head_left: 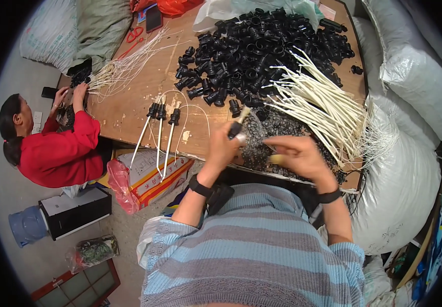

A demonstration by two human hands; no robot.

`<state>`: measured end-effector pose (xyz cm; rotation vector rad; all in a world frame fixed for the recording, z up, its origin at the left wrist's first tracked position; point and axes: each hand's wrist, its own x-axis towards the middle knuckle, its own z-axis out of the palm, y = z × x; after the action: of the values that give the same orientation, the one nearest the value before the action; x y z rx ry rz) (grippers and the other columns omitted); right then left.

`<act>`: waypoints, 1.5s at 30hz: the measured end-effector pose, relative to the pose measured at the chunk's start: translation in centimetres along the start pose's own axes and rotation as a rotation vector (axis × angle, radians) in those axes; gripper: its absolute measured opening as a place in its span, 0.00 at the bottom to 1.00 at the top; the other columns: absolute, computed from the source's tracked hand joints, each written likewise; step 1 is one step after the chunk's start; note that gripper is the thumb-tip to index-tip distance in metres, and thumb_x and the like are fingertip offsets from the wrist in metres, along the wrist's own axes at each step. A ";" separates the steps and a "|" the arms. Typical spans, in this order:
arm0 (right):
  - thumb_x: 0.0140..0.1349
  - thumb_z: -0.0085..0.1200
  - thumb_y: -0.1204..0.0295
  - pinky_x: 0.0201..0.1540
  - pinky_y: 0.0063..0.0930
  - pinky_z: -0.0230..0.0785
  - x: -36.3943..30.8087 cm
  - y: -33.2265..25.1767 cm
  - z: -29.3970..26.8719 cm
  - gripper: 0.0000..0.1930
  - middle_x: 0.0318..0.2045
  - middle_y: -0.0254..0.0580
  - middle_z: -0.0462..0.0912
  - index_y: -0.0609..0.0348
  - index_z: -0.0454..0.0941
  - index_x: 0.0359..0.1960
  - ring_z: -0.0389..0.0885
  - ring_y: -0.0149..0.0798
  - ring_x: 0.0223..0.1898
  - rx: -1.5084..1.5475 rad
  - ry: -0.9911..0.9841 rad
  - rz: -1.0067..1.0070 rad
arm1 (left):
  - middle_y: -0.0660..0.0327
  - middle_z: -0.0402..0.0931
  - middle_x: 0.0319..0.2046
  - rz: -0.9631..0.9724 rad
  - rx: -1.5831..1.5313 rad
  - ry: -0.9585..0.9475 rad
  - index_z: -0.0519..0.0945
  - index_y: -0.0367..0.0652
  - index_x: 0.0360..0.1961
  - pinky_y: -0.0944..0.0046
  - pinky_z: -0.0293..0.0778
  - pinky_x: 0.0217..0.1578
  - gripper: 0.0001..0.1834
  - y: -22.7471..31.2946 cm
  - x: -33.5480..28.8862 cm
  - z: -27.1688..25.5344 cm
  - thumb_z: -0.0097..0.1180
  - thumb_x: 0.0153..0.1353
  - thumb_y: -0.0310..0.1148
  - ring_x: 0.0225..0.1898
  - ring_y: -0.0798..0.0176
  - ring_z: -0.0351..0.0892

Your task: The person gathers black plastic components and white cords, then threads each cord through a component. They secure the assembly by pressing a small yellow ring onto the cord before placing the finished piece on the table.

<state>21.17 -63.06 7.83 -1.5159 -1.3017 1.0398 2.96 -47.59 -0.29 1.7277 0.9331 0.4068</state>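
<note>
The left hand [223,148] is closed around a black socket [235,130] with a cream wire end poking up from it, held just above the near edge of the table [129,110]. The right hand [299,155] sits just to the right, fingers curled, pinching a small pale piece [276,159] at the fingertips; what that piece is I cannot tell. Both wrists wear black bands.

Under and between the hands lies a patch of small dark bits [269,130] on the tabletop. To the right, a bundle of cream wires [323,110] fans out from the middle of the table to its right edge, the ends hanging over a white sack [400,189]. Beyond the hands, on the far side, sits a large heap of black sockets [262,48].

To the left of the hands, three finished pieces [159,128], each a black socket with a white wire, lie side by side with the wires hanging over the near edge. Below them stands an open carton [152,176] in a red bag.

At the far left corner of the table, another person in a red top [62,153] has both hands at a second bunch of wires [126,66]. Red scissors [135,35] and a phone [153,18] lie on the far part of the table.
</note>
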 end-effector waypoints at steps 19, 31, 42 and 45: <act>0.52 0.62 0.76 0.21 0.28 0.66 0.0 3.0 4.0 0.10 0.18 0.41 0.77 0.53 0.84 0.37 0.76 0.36 0.16 -0.495 0.475 -0.200 | 0.66 0.75 0.26 0.041 0.015 -0.188 0.79 0.37 0.42 0.69 0.71 0.27 0.14 4.6 -0.5 1.3 0.57 0.52 0.20 0.26 0.71 0.75; 0.53 0.59 0.74 0.20 0.30 0.65 0.6 3.0 4.4 0.07 0.15 0.43 0.75 0.54 0.83 0.34 0.74 0.39 0.15 -0.420 0.613 -0.045 | 0.53 0.74 0.34 0.527 0.455 -0.004 0.78 0.39 0.41 0.52 0.69 0.40 0.22 5.0 -1.4 1.4 0.45 0.44 0.13 0.39 0.45 0.72; 0.53 0.59 0.73 0.20 0.33 0.67 0.2 3.6 4.6 0.06 0.14 0.42 0.76 0.53 0.83 0.34 0.78 0.42 0.16 -0.339 0.493 0.045 | 0.56 0.74 0.33 0.541 0.523 -0.021 0.79 0.42 0.40 0.52 0.69 0.39 0.21 5.3 -1.7 1.8 0.49 0.44 0.13 0.38 0.48 0.72; 0.52 0.59 0.73 0.20 0.33 0.66 0.0 4.0 4.7 0.06 0.13 0.41 0.75 0.54 0.83 0.34 0.77 0.41 0.15 -0.273 0.499 0.055 | 0.56 0.75 0.33 0.555 0.530 -0.032 0.79 0.42 0.40 0.53 0.70 0.38 0.20 5.5 -1.6 1.8 0.49 0.45 0.13 0.38 0.49 0.72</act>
<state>17.75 -62.95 2.69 -1.8749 -1.0754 0.4740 5.27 -50.61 4.35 2.4821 0.5465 0.5162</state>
